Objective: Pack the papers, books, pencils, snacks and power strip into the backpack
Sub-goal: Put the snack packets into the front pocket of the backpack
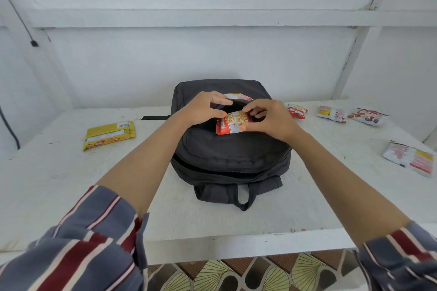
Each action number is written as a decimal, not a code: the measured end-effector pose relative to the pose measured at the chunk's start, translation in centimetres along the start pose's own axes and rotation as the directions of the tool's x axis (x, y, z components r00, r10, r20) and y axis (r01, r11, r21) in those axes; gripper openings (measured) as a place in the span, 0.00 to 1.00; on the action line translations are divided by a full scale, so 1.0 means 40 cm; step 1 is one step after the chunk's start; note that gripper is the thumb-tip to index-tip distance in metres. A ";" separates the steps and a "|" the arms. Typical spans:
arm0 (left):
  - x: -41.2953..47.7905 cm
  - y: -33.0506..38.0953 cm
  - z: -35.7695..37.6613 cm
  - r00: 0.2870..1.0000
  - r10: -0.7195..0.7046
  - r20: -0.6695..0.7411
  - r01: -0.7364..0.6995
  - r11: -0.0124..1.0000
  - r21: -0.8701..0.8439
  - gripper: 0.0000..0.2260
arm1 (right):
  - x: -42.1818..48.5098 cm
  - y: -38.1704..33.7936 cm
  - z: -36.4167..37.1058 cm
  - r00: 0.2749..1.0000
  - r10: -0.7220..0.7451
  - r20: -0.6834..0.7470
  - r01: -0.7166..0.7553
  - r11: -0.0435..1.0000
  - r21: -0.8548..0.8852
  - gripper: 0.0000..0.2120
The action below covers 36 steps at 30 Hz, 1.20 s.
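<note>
Two hands worked at the backpack (231, 149), centre frame on the counter (71, 172). Our left hand (203, 108) gripped the backpack at its pocket edge, spreading the mouth. Our right hand (272, 120) pinched the red snack packet (230, 125), half inside. We judged it best to feed it in flat, beside the second packet (237, 96) lodged there.

Head-worn view, close, down onto table (61, 172)

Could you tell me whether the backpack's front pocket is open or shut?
Open: left hand holds the pocket edge up; right hand pinches a snack packet at the gap.
</note>
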<state>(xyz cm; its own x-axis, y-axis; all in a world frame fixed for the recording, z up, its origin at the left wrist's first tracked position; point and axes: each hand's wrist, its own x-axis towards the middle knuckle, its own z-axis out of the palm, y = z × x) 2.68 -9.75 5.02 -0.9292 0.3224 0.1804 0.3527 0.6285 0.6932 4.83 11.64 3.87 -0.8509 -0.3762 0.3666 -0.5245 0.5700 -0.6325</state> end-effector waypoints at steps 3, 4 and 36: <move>-0.002 -0.001 0.002 1.000 0.013 0.009 -0.013 1.000 -0.008 0.18 | -0.009 -0.044 -0.027 0.988 0.050 0.145 -0.085 0.965 0.249 0.06; -0.003 -0.003 0.003 1.000 0.013 0.010 -0.013 1.000 -0.016 0.18 | -0.014 -0.058 -0.028 0.965 0.052 0.255 -0.127 0.950 0.285 0.04; 0.000 -0.002 -0.010 0.994 -0.016 0.107 0.027 0.994 -0.106 0.16 | 0.151 0.006 -0.066 0.986 0.155 -0.054 -0.137 0.958 0.250 0.11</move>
<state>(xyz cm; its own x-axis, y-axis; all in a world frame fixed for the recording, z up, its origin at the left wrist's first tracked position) 2.59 -10.08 5.25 -0.9177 0.3860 0.0940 0.3136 0.5585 0.7680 -0.50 11.42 7.73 -0.9224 -0.2433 0.2999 -0.3785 0.4152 -0.8272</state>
